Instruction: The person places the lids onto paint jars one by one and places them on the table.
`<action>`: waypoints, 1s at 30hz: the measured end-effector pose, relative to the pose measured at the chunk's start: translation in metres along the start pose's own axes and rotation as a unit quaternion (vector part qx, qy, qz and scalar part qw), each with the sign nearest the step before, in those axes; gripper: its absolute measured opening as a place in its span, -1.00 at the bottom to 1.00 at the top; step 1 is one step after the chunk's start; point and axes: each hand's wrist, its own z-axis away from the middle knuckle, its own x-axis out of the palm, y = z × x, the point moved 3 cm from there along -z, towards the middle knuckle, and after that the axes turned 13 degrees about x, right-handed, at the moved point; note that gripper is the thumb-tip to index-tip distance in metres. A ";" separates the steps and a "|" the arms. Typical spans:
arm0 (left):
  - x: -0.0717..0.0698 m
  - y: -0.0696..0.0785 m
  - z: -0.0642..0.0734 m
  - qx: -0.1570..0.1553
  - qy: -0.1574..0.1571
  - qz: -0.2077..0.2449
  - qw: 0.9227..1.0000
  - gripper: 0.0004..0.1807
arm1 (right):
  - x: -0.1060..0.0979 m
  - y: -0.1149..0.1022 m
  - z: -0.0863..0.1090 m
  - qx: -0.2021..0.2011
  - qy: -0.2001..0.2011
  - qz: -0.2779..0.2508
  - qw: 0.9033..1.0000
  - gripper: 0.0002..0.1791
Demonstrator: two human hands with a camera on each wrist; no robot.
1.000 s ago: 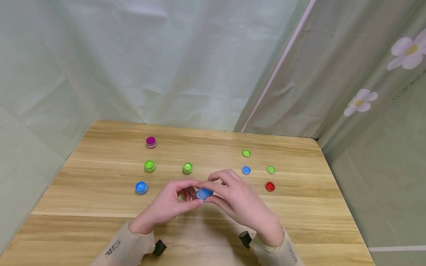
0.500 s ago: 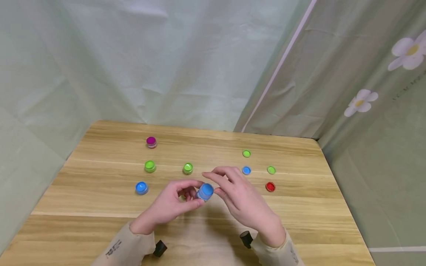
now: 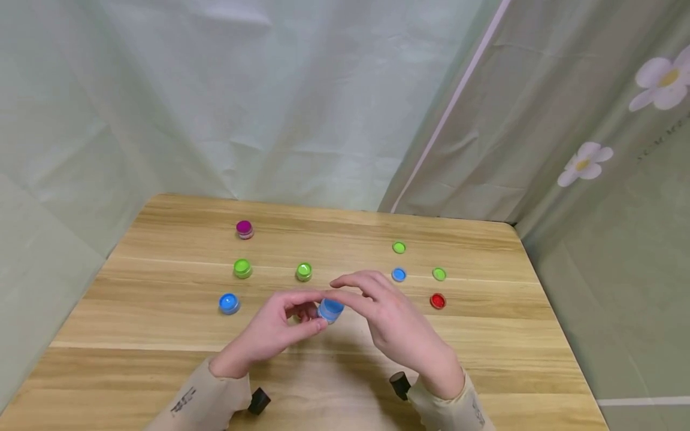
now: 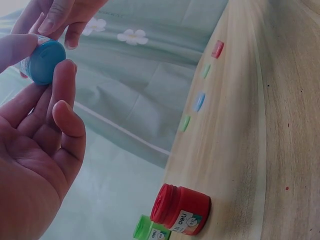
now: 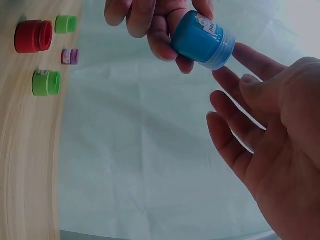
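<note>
In the head view my left hand (image 3: 277,323) grips a small blue paint jar (image 3: 330,309) above the table, between thumb and fingers. The jar is tilted, its top toward my right hand (image 3: 396,320). That hand's forefinger reaches over the top at its far edge, while its thumb is off the jar. In the right wrist view the jar (image 5: 202,40) shows a clear rim and a label, close to the extended fingers (image 5: 257,60) of the right hand. A red paint jar (image 4: 182,210) stands under the left hand, seen from the left wrist, mostly hidden from the head view.
Left on the wooden table (image 3: 162,365) stand a purple jar (image 3: 245,230), a green jar (image 3: 242,268) and a blue jar (image 3: 229,303). Another green jar (image 3: 304,272) is mid-table. Two green lids (image 3: 399,247), a blue lid (image 3: 399,275) and a red lid (image 3: 438,301) lie right.
My right hand held the jar's top with thumb and finger, then lifted away, uncovering it. Now its forefinger is back over the top. The left hand has kept its grip.
</note>
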 end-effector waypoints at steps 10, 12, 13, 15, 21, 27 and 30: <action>-0.001 0.001 0.001 0.014 -0.008 0.008 1.000 -0.66 | 0.000 -0.002 -0.002 -0.019 -0.001 0.002 1.000 -0.34; -0.002 0.001 0.000 0.015 -0.008 0.009 1.000 -0.66 | 0.000 -0.002 -0.002 -0.022 0.000 0.001 1.000 -0.35; -0.002 0.001 0.000 0.015 -0.008 0.010 1.000 -0.66 | 0.001 -0.003 -0.002 -0.024 0.000 0.001 1.000 -0.37; -0.003 0.001 0.000 0.016 -0.008 0.012 1.000 -0.67 | 0.001 -0.003 -0.002 -0.029 0.001 0.000 1.000 -0.40; -0.003 0.002 0.000 0.017 -0.011 0.014 1.000 -0.70 | 0.003 -0.004 -0.003 -0.041 -0.002 0.004 0.999 -0.41; -0.001 0.001 -0.001 0.027 -0.015 0.011 0.999 -0.69 | 0.005 -0.005 -0.003 -0.035 -0.003 0.012 0.999 -0.46; -0.001 0.001 0.000 0.027 -0.014 0.008 0.999 -0.67 | 0.006 -0.004 -0.002 -0.021 -0.005 0.017 1.000 -0.52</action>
